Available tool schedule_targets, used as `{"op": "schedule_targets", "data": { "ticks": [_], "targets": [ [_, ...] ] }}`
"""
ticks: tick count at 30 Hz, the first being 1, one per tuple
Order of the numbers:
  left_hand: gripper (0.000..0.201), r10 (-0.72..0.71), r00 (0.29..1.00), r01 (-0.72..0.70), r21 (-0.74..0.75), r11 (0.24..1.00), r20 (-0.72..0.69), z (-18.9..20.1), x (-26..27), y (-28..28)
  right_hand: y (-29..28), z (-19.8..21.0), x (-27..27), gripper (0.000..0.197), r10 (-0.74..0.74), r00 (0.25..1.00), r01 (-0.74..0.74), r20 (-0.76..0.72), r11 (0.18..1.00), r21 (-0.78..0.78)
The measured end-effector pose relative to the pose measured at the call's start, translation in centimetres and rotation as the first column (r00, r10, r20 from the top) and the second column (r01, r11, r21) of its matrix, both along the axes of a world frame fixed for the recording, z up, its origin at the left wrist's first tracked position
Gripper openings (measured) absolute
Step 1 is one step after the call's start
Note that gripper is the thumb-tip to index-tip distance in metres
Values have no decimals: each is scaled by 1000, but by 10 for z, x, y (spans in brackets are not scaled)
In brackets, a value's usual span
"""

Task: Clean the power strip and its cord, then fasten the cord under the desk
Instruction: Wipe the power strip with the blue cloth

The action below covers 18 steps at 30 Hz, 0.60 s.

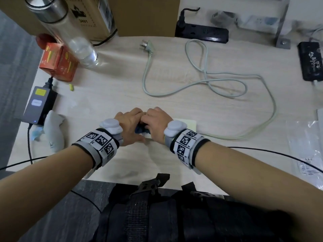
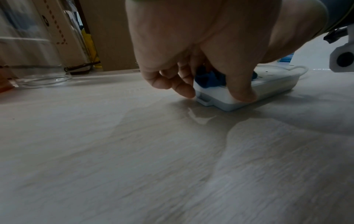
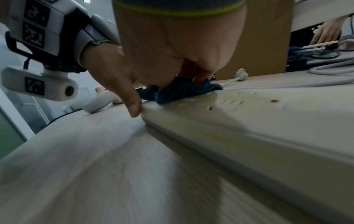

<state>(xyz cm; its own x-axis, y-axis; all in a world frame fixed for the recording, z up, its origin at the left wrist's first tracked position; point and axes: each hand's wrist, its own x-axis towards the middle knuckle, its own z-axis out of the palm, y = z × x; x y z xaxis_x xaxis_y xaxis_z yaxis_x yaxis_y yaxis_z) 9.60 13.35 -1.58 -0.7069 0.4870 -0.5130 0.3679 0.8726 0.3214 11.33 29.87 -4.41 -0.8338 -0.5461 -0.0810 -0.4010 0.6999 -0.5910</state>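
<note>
A white power strip (image 1: 187, 124) lies on the desk in front of me, mostly hidden under both hands. My left hand (image 1: 130, 125) grips its left end (image 2: 268, 87), thumb on the near side and fingers on the end face. My right hand (image 1: 156, 124) presses a bunched blue cloth (image 3: 182, 92) onto the strip's top (image 3: 249, 121), fingers curled round it. The cloth (image 2: 208, 78) sits near the left end. Small reddish spots (image 3: 274, 100) mark the top. The pale cord (image 1: 209, 79) loops over the desk to its loose plug (image 1: 146, 45).
A glass bottle (image 1: 78, 44) and an orange box (image 1: 57, 62) stand at the back left, a cardboard box (image 1: 146, 14) behind. A black adapter (image 1: 40, 103) and a white object (image 1: 54, 131) lie at left. A black power strip (image 1: 202, 32) and plastic bags (image 1: 305, 145) lie to the right.
</note>
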Motion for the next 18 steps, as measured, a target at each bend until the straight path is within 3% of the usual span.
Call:
{"op": "schedule_targets", "data": {
  "ticks": [4,9,12,15,18],
  "targets": [
    [80,-26,1000,25,-50,998,-11,2,0,1,57,13,9,12,40,997,-44,-67,997,-56],
    [82,12,1000,-12,-22,1000,26,1,2,-2,134,8,25,26,-40,997,46,-61,993,104],
    [80,25,999,-25,8,1000,28,0,0,-3,117,3,18,25,-63,998,66,-29,994,88],
    [80,33,999,-34,19,999,34,-2,-1,-3,81,9,7,8,-82,996,84,-35,994,74],
    [85,20,999,-21,8,1000,27,-4,-1,-4,52,14,-1,10,-58,998,56,11,994,95]
  ]
}}
